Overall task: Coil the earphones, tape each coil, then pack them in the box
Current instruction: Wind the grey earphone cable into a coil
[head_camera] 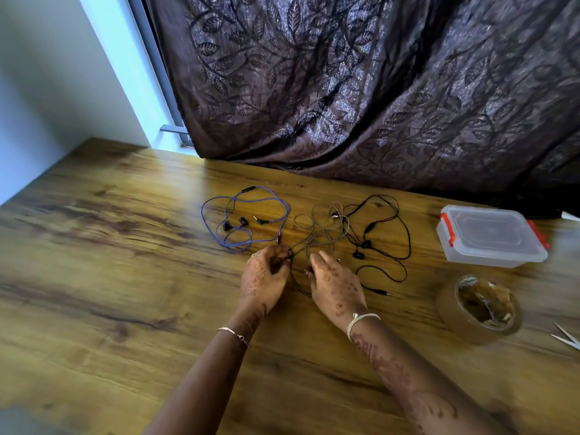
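Three loose earphones lie on the wooden table [125,246]. The blue-corded earphones [284,208] sit at the left, the black-corded earphones [403,227] at the right, and the thin grey-green earphones [317,229] between them. My left hand [263,277] pinches an earbud end of the grey-green cord. My right hand [335,281] rests over the same cord just to the right, fingers curled on it. A clear plastic box [489,235] with red clasps stands closed at the right. A brown tape roll [481,309] lies in front of the box.
Scissors [568,339] poke in at the right edge near the tape. A dark patterned curtain [376,89] hangs down onto the table's far edge. A pale wall meets the table at the left.
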